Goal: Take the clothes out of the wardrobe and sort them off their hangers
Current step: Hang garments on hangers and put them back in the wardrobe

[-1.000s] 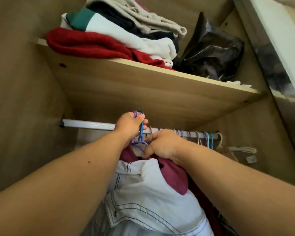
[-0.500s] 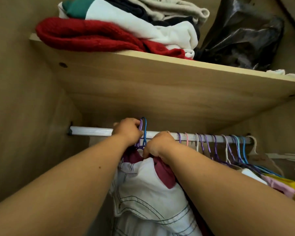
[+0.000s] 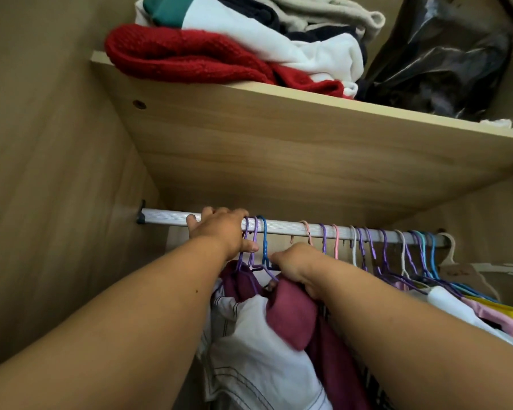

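Observation:
A silver rail (image 3: 282, 227) runs across the wardrobe under a wooden shelf. My left hand (image 3: 219, 232) reaches up to the rail, fingers curled over it beside purple and blue hanger hooks (image 3: 256, 241). My right hand (image 3: 296, 266) grips the maroon garment (image 3: 293, 315) just under those hooks. A white garment with dark stitching (image 3: 258, 362) hangs in front of the maroon one. Several more purple, pink, white and blue hangers (image 3: 382, 250) hang on the rail to the right, carrying white, pink and yellow clothes (image 3: 486, 312).
The wooden shelf (image 3: 279, 137) above holds folded clothes, a red knit (image 3: 190, 57) at the bottom, and a black plastic bag (image 3: 439, 54) to the right. The wardrobe's side wall (image 3: 57, 187) closes off the left.
My left hand has slid left from the hanger hooks onto the rail. My right hand stays on the maroon garment. The camera has tilted, showing more hangers on the right.

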The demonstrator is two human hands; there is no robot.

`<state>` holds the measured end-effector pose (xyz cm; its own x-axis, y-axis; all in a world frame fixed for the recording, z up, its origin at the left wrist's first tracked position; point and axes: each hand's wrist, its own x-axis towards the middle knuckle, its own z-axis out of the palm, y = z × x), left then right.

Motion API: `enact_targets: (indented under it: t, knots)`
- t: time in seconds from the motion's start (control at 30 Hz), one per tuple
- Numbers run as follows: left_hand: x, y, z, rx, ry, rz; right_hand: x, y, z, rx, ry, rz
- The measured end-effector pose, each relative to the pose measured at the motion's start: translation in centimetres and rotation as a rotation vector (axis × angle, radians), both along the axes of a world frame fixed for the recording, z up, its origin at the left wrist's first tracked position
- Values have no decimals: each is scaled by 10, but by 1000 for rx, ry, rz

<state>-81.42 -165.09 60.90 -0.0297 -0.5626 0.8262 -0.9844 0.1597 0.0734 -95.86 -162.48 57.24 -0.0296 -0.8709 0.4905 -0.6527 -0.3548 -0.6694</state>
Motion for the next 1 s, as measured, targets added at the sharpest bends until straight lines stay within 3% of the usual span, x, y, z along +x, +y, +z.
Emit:
enact_targets:
  t: [0.1,0.27,0.3,0.37,0.47,0.6,0.7,0.83,1.0]
  knots:
    - [-2,5,0,19,-20,38,-6,6,4,28,61,-122]
    - [-8,7,-5,13,-1,111,-17,14,3,5,508,-310]
    - [-10,8,-6,20,11,123,-18,13,3,-13,528,-309]
    - [-13,9,-9,59,58,105,-19,11,1,-88,392,-242]
    - [-17,11,-17,58,132,-40,-22,23,-4,-284,228,-184]
    - [-36,21,-40,-16,246,-275,-34,49,-21,-578,507,-329]
    - [-53,38,-61,-85,229,-381,-49,72,-40,-709,709,-484]
    - [-77,68,-97,-138,195,-507,-67,116,-76,-659,742,-638]
    - [-126,119,-158,-128,9,-703,-95,184,-130,-504,786,-818]
